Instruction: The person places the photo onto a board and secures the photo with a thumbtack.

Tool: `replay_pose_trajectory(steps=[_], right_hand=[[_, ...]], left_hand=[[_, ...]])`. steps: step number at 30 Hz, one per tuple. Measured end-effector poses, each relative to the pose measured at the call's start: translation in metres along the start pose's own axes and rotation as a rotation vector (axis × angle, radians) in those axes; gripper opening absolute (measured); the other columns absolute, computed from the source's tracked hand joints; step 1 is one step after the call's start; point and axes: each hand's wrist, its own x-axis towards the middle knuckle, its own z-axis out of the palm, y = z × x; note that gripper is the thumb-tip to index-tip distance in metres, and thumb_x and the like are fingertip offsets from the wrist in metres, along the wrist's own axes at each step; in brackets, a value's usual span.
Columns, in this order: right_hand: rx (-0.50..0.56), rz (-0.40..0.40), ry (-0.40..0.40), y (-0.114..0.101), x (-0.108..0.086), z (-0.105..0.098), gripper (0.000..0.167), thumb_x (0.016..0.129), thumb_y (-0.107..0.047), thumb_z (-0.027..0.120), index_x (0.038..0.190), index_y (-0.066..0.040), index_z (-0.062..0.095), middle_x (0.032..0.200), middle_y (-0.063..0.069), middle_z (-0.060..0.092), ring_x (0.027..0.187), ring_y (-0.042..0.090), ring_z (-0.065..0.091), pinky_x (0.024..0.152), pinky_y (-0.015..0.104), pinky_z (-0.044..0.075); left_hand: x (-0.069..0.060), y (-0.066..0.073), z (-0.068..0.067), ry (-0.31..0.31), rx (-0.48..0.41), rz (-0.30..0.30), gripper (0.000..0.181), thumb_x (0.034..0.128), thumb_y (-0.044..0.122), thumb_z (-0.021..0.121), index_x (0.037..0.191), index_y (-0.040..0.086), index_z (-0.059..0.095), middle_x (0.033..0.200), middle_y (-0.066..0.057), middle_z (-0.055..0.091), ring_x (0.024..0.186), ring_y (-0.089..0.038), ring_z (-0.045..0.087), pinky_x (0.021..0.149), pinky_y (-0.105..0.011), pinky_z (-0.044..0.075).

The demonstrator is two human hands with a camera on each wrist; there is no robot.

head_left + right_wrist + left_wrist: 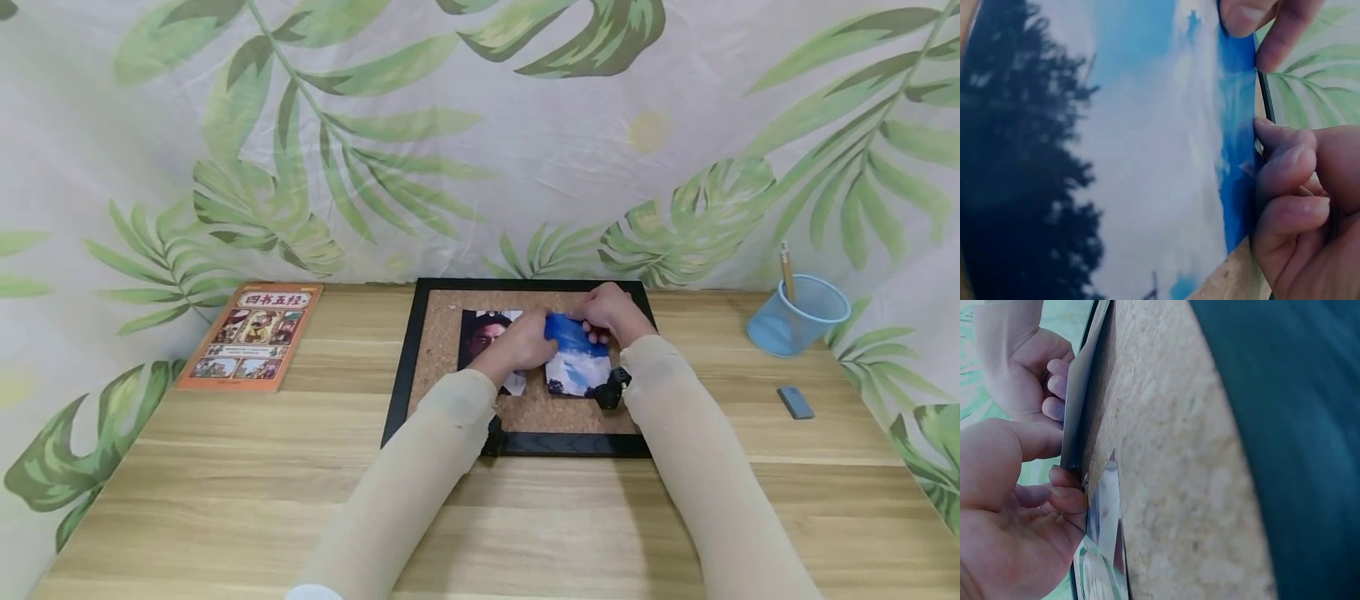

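A cork board (437,358) with a black frame lies on the table. Over its right half is a photo of blue sky, clouds and dark trees (579,369), its upper edge lifted off the cork. My left hand (527,342) pinches that photo near its upper left corner between thumb and fingers. At the upper right part of the same edge, my right hand (611,312) grips with curled fingers (1285,169). A small pale bit shows beside those fingertips, too blurred to name. A portrait photo (470,350) lies on the board's left half, partly covered by my left hand.
An orange-covered book (247,337) lies at the table's left back. To the right stand a blue mesh pen cup (806,317) with a pencil (787,271) and, in front, a small blue-grey block (795,402). A leaf-patterned cloth (420,192) hangs behind the table.
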Motion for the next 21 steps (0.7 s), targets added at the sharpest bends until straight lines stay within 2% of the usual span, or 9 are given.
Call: replay_pose_trajectory(steps=[6,11,12,16,18,19,21], right_hand=[[0.024,0.019,0.009,0.002,0.004,0.000,0.022,0.107,-0.024,0.068,0.095,-0.005,0.065,0.055,-0.004,0.054,0.048,0.012,0.056,0.050,0.027,0.047],[0.036,0.013,0.000,0.004,0.002,-0.001,0.021,0.106,-0.025,0.069,0.100,-0.004,0.069,0.056,-0.005,0.054,0.051,0.012,0.055,0.052,0.027,0.046],[0.038,0.003,-0.006,0.005,0.002,-0.002,0.021,0.106,-0.024,0.069,0.100,-0.004,0.070,0.056,-0.005,0.054,0.051,0.012,0.055,0.052,0.027,0.046],[0.050,-0.049,-0.043,0.009,0.000,-0.004,0.021,0.107,-0.021,0.066,0.100,-0.001,0.067,0.058,-0.004,0.058,0.050,0.010,0.056,0.050,0.026,0.046],[0.067,-0.077,-0.055,0.010,-0.002,-0.006,0.020,0.109,-0.019,0.064,0.104,0.000,0.065,0.062,-0.003,0.061,0.050,0.010,0.056,0.050,0.025,0.046],[0.076,-0.091,-0.057,0.010,-0.003,-0.006,0.020,0.110,-0.019,0.063,0.106,0.001,0.064,0.064,-0.003,0.062,0.051,0.010,0.056,0.050,0.025,0.047],[0.088,-0.125,-0.050,0.011,-0.005,-0.008,0.022,0.111,-0.019,0.059,0.114,0.002,0.063,0.069,-0.002,0.063,0.054,0.010,0.057,0.052,0.026,0.048]], left_hand=[[-0.002,0.003,-0.001,0.029,0.051,-0.006,0.065,0.1077,0.019,0.059,0.166,0.000,0.037,0.167,-0.020,0.047,0.155,-0.033,0.047,0.126,-0.045,0.041],[-0.001,0.004,0.000,0.057,0.134,-0.011,0.058,0.1064,0.024,0.064,0.158,0.000,0.050,0.155,-0.019,0.060,0.143,-0.033,0.059,0.119,-0.046,0.049],[0.004,0.000,0.003,0.072,0.168,-0.005,0.055,0.1053,0.025,0.065,0.153,0.001,0.055,0.150,-0.017,0.064,0.137,-0.032,0.064,0.114,-0.045,0.052],[0.001,-0.002,0.001,0.092,0.258,-0.011,0.043,0.1054,0.031,0.066,0.139,0.004,0.065,0.127,-0.012,0.073,0.112,-0.027,0.072,0.099,-0.042,0.059],[0.000,-0.009,-0.001,0.097,0.245,-0.010,0.045,0.1076,0.037,0.062,0.141,0.007,0.064,0.103,-0.006,0.075,0.089,-0.021,0.072,0.085,-0.038,0.058],[-0.007,-0.007,-0.007,0.085,0.220,-0.015,0.047,0.1094,0.037,0.060,0.146,0.007,0.062,0.094,-0.006,0.073,0.079,-0.020,0.070,0.079,-0.038,0.058],[-0.014,-0.012,-0.014,0.088,0.173,-0.002,0.050,0.1115,0.037,0.056,0.153,0.010,0.058,0.081,-0.001,0.068,0.059,-0.017,0.061,0.066,-0.036,0.053]])
